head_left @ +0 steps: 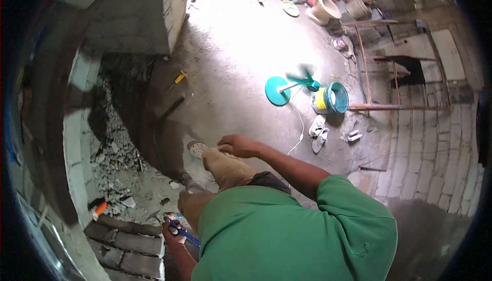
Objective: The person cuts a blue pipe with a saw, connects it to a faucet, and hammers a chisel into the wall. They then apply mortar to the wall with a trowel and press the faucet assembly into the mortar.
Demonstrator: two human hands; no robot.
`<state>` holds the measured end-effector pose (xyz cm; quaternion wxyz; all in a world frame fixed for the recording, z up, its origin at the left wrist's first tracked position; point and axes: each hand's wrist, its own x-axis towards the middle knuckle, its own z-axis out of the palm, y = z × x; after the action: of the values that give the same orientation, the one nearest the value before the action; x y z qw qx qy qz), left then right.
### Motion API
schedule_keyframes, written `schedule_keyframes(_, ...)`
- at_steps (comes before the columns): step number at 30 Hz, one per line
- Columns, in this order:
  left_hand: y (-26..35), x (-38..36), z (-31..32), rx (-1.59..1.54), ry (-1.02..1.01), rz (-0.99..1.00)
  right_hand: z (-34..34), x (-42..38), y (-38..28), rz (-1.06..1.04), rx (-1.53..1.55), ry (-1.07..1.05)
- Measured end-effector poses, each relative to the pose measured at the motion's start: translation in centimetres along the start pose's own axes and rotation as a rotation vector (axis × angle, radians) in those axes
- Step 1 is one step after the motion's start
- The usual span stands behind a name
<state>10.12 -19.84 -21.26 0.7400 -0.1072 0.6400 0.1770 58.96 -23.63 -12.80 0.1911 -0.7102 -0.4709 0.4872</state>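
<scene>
At the lower left, my left hand (174,231) is closed around the blue handle (188,238) of a hammer-like tool, whose thin curved metal head (153,216) points left. The tool is partly hidden by the fingers. My right hand (240,146) hangs loosely open above my bent leg in tan trousers (225,168), with nothing visible in it. A light, perforated shoe (197,150) shows on one foot. Beside the left hand lie laid blocks (137,242) with mortar joints. Broken rubble (118,163) fills the strip along the wall.
A yellow-handled tool (179,78) and a dark bar (173,108) lie on the floor. A green fan (277,91) stands beside a paint bucket (338,98), its white cord (301,127) trailing. Nearby are shoes (319,133), a rusty metal frame (365,71) and an orange object (100,209).
</scene>
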Motion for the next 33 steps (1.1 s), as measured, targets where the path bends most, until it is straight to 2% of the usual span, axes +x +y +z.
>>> schedule_keyframes(2,1.9,-0.5,3.1,0.064,-0.026,0.053,-4.6,-0.4,-0.7,0.097,0.099,0.084)
schedule_keyframes(4,3.6,0.4,5.4,0.135,-0.244,0.126,-8.6,-1.1,-1.9,0.14,0.163,0.17)
schedule_keyframes(5,5.2,2.2,5.5,0.181,-0.135,0.088,-10.4,-1.6,-2.2,0.178,0.209,0.232)
schedule_keyframes(8,8.5,2.5,11.1,0.282,-0.047,0.076,-16.2,-4.7,-2.5,0.232,0.393,0.45)
schedule_keyframes(9,9.8,3.8,12.1,0.31,-0.038,0.076,-18.2,-6.0,-0.6,0.169,0.462,0.551)
schedule_keyframes(10,10.6,3.9,13.2,0.337,-0.035,0.069,-21.4,-8.9,-2.6,0.291,0.411,0.655)
schedule_keyframes(12,11.7,4.0,17.7,0.447,-0.158,0.158,-26.5,-14.8,0.1,0.196,0.308,0.943)
schedule_keyframes(13,12.3,4.1,19.4,0.481,-0.108,0.095,-29.1,-18.1,2.4,0.211,0.028,1.052)
schedule_keyframes(14,13.0,4.7,20.5,0.5,-0.111,0.088,-31.8,-20.2,-0.5,0.312,0.08,1.218)
schedule_keyframes(15,13.6,5.3,21.5,0.534,-0.086,0.068,-34.6,-22.7,1.5,0.331,0.138,1.34)
schedule_keyframes(18,13.5,5.6,25.2,0.69,-0.052,0.045,-42.2,-27.2,5.7,0.42,0.161,1.459)
schedule_keyframes(20,12.8,6.1,26.9,0.76,-0.136,0.022,-45.9,-28.5,9.9,0.555,0.097,1.389)
schedule_keyframes(21,11.8,6.0,28.0,0.73,-0.043,-0.03,-47.2,-28.8,12.3,0.56,0.106,1.392)
schedule_keyframes(24,7.7,5.4,30.4,0.87,0.006,-0.02,-51.9,-27.2,22.7,0.801,0.019,1.039)
schedule_keyframes(26,4.1,4.7,29.8,0.894,-0.003,-0.017,-54.1,-24.9,31.9,0.811,-0.103,0.833)
schedule_keyframes(27,0.8,3.9,29.6,0.851,0.111,0.059,-55.0,-24.1,41.9,0.619,-0.274,0.752)
schedule_keyframes(28,-2.4,3.1,29.8,0.811,0.228,0.133,-54.9,-22.6,45.8,0.672,-0.428,0.683)
schedule_keyframes(29,-5.7,0.8,30.2,0.802,0.272,0.094,-54.9,-21.3,41.9,0.692,-0.284,0.492)
schedule_keyframes(30,-8.6,-1.8,30.5,0.788,0.323,0.052,-54.3,-20.6,46.1,0.678,-0.268,0.453)
schedule_keyframes(32,-11.2,-3.9,26.6,0.593,0.267,-0.263,-53.3,-17.9,54.8,0.677,-0.378,0.421)
schedule_keyframes(33,-13.3,-5.7,26.3,0.576,0.287,-0.248,-53.2,-17.1,56.4,0.654,-0.368,0.405)
